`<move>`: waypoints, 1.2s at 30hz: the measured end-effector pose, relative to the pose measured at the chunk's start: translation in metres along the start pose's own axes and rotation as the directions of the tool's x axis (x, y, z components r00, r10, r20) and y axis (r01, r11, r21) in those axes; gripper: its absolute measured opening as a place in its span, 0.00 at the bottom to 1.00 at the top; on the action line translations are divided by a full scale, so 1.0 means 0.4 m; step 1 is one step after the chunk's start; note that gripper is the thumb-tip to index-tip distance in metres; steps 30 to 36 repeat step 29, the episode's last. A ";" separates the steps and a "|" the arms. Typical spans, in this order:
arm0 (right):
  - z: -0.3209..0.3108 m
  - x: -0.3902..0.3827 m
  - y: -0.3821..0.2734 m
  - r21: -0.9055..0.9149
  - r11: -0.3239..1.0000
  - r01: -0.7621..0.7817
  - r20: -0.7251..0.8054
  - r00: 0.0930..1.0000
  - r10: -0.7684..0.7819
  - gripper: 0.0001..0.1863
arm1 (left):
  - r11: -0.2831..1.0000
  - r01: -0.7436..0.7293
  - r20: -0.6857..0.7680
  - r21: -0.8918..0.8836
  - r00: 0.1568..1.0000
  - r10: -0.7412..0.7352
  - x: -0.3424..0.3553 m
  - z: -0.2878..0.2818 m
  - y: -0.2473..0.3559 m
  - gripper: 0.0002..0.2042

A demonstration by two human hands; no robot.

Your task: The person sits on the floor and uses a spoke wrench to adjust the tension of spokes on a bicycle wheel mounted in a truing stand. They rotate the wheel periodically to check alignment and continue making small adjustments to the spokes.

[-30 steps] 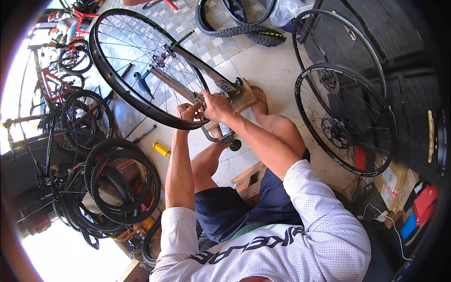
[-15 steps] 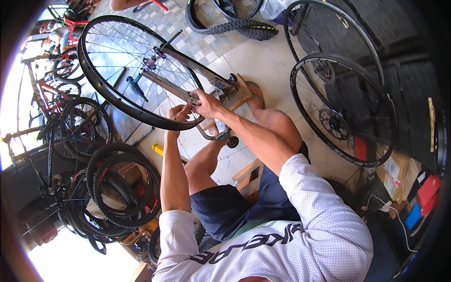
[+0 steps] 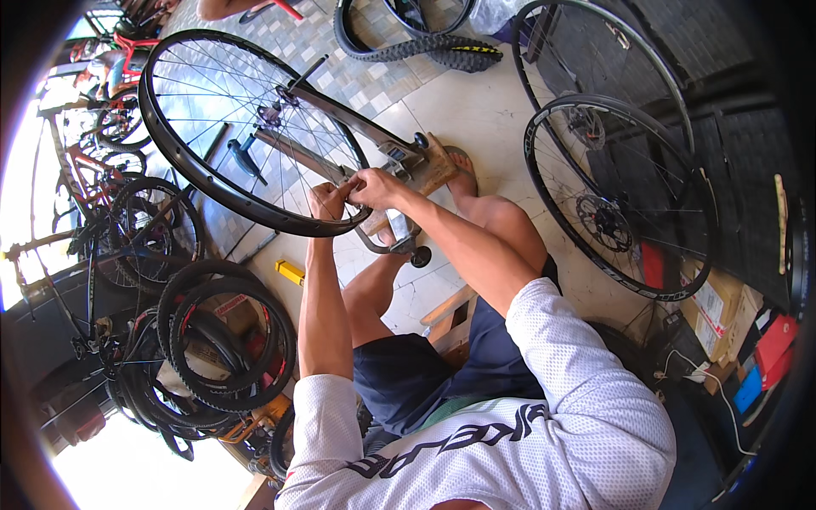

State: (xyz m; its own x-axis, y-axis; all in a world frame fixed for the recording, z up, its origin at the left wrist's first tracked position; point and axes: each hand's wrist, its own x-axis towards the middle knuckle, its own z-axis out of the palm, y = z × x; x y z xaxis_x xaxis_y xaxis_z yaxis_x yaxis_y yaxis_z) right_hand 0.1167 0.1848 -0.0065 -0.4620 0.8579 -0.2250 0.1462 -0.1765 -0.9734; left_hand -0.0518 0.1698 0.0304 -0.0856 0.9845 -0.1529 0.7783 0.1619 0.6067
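Note:
A black bicycle wheel point(image 3: 161, 132) with thin dark spokes is mounted, tilted, in a metal truing stand point(image 3: 344, 115) on a wooden base point(image 3: 436, 166). My left hand point(image 3: 327, 201) is closed among the spokes, just inside the near part of the rim. Opposite it, my right hand point(image 3: 376, 189) is closed too, its fingertips meeting the left ones at the same spot. Whatever is pinched between them is too small and covered to name. The hub point(image 3: 270, 113) sits between the stand's two arms.
A blue-handled tool point(image 3: 244, 157) lies on the floor beyond the spokes. Near my left forearm is a yellow object point(image 3: 290, 272). Tyres point(image 3: 229, 340) are piled at the left, below parked bicycles point(image 3: 127, 212). Two wheels point(image 3: 620, 195) lean at the right; a loose tyre point(image 3: 425, 51) lies ahead.
My left hand has moved slightly up and right, closing against my right fingertips. My right fingers have curled in. The wheel looks almost unmoved.

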 end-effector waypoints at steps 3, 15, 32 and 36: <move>-0.002 -0.015 -0.026 -0.062 0.998 -0.002 0.001 1.000 0.003 0.25 | 0.972 0.144 -0.021 -0.185 0.988 -0.151 0.004 0.009 0.001 0.18; -0.005 -0.042 -0.061 -0.139 0.986 0.095 0.032 0.995 -0.091 0.27 | 0.689 0.242 -0.039 -0.683 0.930 -0.366 -0.087 -0.136 0.083 0.22; -0.020 -0.040 -0.086 -0.159 0.986 -0.057 -0.240 0.971 0.017 0.17 | 0.741 0.188 0.058 -0.644 0.979 -0.198 -0.156 -0.218 0.184 0.16; -0.020 -0.040 -0.086 -0.159 0.986 -0.057 -0.240 0.971 0.017 0.17 | 0.741 0.188 0.058 -0.644 0.979 -0.198 -0.156 -0.218 0.184 0.16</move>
